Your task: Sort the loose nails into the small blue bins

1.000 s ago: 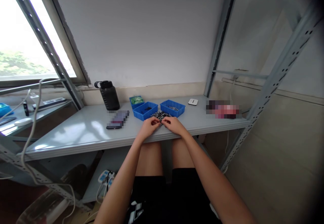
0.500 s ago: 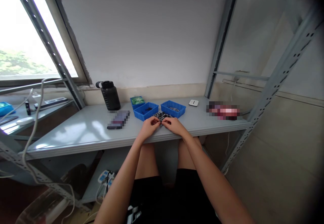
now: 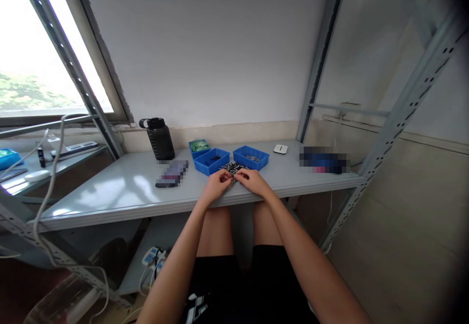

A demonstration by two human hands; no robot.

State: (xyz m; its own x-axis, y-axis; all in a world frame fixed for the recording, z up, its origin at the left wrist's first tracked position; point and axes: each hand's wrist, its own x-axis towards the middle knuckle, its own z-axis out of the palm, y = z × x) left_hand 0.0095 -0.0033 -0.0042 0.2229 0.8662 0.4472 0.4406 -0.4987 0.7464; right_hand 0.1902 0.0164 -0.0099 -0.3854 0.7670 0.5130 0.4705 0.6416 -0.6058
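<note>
Grey tabletop (image 3: pixel 190 197), bearing small-parts pile (image 3: pixel 232 167) at the hands (image 3: pixel 217 183) (image 3: pixel 252 181), two blue bins (image 3: pixel 212 168) (image 3: pixel 256 164) and smaller bin (image 3: pixel 202 154) beyond, phone (image 3: pixel 172 174) and black bottle (image 3: pixel 160 140) leftward, white square (image 3: pixel 280 149) and pixelated item (image 3: pixel 324 160) rightward.

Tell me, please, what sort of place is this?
Probably a workshop or storeroom workstation: a grey metal shelf between slotted steel uprights serves as the bench, with blue plastic bins beside a heap of small parts.
</note>
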